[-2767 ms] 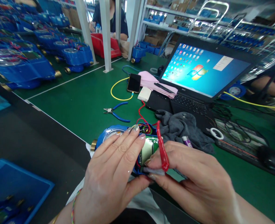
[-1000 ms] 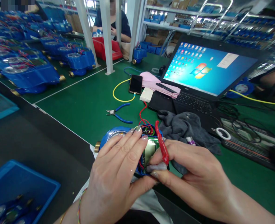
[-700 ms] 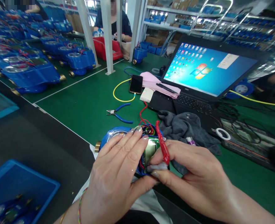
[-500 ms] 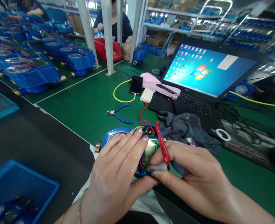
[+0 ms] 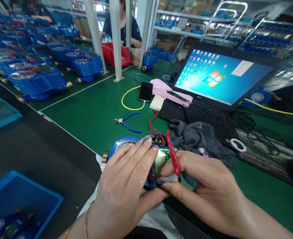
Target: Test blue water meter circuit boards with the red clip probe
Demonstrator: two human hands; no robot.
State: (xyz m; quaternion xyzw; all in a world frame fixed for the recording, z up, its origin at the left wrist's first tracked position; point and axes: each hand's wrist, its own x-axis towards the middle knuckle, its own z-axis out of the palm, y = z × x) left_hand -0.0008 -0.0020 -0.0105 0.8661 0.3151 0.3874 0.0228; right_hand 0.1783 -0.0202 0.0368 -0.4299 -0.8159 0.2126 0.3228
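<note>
A blue water meter [image 5: 119, 143] with a brass end lies in front of me at the near table edge. My left hand [image 5: 129, 179] spreads over its top, fingers long and close together, thumb along the near side, holding it. Between thumb and index finger, my right hand [image 5: 198, 182] pinches a greyish, soft-looking piece [image 5: 168, 178] at the meter's right end. A red strip [image 5: 172, 151] stands up across that index finger; whether it joins the grey piece I cannot tell. A green circuit board [image 5: 161, 159] and red wires [image 5: 157, 132] show in the meter, partly hidden by my fingers.
Beyond the meter lie blue-handled pliers [image 5: 130, 122], a phone [image 5: 146, 91] on a yellow cable and a grey cloth [image 5: 198, 134]. An open laptop [image 5: 218, 76] stands to the right. Several blue meters [image 5: 37, 81] fill the left; a blue crate [image 5: 24, 199] is below. A co-worker [image 5: 134, 30] sits opposite.
Both hands keep the same hold on the meter and the grey piece. The view has shifted very slightly, and the co-worker's hands opposite have moved a little.
</note>
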